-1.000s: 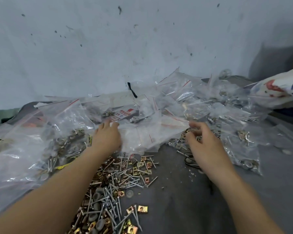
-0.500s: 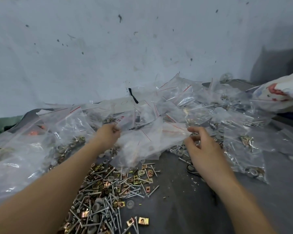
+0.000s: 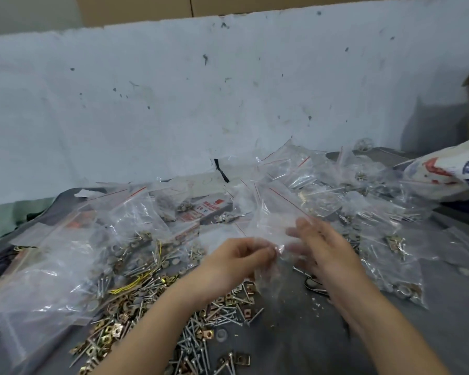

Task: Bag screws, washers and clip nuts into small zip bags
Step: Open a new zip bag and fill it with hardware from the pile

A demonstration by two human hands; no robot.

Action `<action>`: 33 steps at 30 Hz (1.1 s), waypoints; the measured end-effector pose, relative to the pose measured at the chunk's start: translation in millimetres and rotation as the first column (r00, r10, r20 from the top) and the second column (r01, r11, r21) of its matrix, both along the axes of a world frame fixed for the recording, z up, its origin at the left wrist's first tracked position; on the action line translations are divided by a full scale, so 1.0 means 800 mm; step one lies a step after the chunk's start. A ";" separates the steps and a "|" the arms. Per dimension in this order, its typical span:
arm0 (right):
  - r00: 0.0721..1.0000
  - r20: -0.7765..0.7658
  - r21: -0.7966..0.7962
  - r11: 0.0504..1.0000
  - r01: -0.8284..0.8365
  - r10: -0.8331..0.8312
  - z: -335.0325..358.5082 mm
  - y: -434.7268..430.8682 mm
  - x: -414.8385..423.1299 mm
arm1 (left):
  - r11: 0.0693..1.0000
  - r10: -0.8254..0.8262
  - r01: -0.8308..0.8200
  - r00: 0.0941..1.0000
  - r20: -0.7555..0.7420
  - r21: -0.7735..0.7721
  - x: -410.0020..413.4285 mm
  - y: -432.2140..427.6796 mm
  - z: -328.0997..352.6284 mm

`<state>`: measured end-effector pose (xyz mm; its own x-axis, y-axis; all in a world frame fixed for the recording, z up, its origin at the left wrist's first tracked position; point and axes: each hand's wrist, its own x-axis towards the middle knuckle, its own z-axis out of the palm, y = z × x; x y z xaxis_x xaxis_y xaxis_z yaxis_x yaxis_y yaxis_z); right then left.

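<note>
Loose stock: a mixed heap at the near edge of the grey bench point(image 3: 322, 347), left of centre, made up of screws point(image 3: 201, 334), brass-coloured clip nuts point(image 3: 111, 331) and grey washers point(image 3: 221, 335). There are too many to count. One washer lies alone at the heap's right fringe.
Left hand: one point(image 3: 236, 261), above the far end of the heap. Thumb and fingertips pinch a lower corner of the zip bag.
Zip bag: one point(image 3: 276, 220), clear with a red line at its mouth, raised off the bench at mid-bench between the two hands. Its contents cannot be made out.
Right hand: one point(image 3: 322, 247), just right of the other. The fingers are fairly straight and lie against the bag, partly seen through the plastic. They are blurred, and no curled grip shows.
Large bag: one point(image 3: 65, 253), on the left side of the bench, clear with a red line, holding washers and screws.
Yellow wire: point(image 3: 136, 282), at the large bag's right end. Whether it is inside the bag cannot be told.
Filled small bags: an overlapping heap point(image 3: 390, 239) on the right half of the bench, clear with red lines. A count is not possible.
Printed pack: one point(image 3: 211, 209), centre, partly under bags. It has red print on white, too small to read.
Sack: one point(image 3: 450, 169), at the far right corner, white with red and blue print that cannot be read.
Black strip: one point(image 3: 221, 170), at the far edge.
Backing board: pale and speckled point(image 3: 228, 90), upright along the far edge, with brown cardboard point(image 3: 255, 4) above it.
</note>
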<state>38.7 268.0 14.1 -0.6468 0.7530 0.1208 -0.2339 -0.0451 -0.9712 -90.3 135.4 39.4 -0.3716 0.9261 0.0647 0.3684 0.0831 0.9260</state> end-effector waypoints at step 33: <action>0.960 0.235 0.918 0.361 -0.167 -0.154 -0.026 -0.115 -0.025 | 0.826 0.491 -0.531 0.843 0.219 0.190 0.021 -0.085 -0.017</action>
